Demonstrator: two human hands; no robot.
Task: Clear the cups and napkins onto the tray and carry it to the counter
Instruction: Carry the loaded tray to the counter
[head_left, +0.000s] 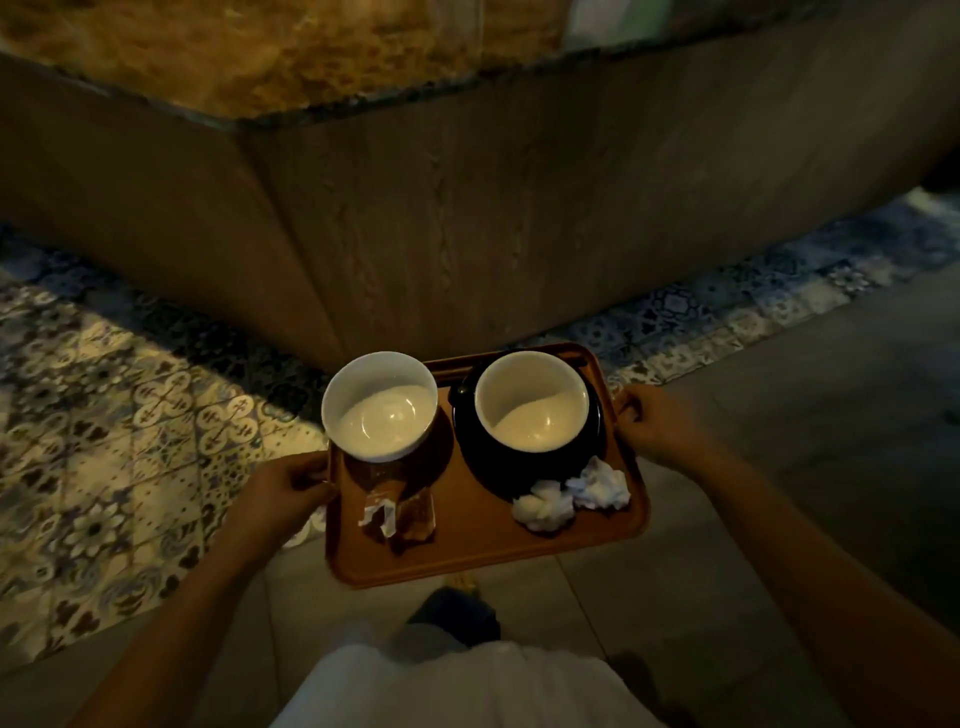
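A pale shirt front (467, 686) fills the bottom centre of the frame, nearest the camera, with a dark shoe (457, 613) on the grey floor just above it. The left hand (275, 499), at lower left of centre, has its fingers (306, 475) curled tight around the left rim of the brown rectangular plastic tray (467, 540), and its bare forearm runs down to the lower left corner. The right hand (657, 421), at right of centre, is clenched on the tray's right rim in the same way, its forearm sloping to the lower right corner. The tray is held level in the air at the centre of the frame, above the floor and in front of the wood-panelled counter (467, 208) that spans the upper half, with a stone-like top at upper left. On the tray stand two cups: a white round cup with a brown outside (379, 405) at the far left corner, and a white-lined dark cup (532, 400) at the far right, sitting on a dark saucer (493, 467). Two crumpled white paper napkins (571, 493) lie touching each other just below the saucer, near the right rim. Two brown packets (400, 512), one torn and showing white, lie below the left cup. Patterned blue and white tiles (130, 415) cover the floor at left and along the counter's foot.
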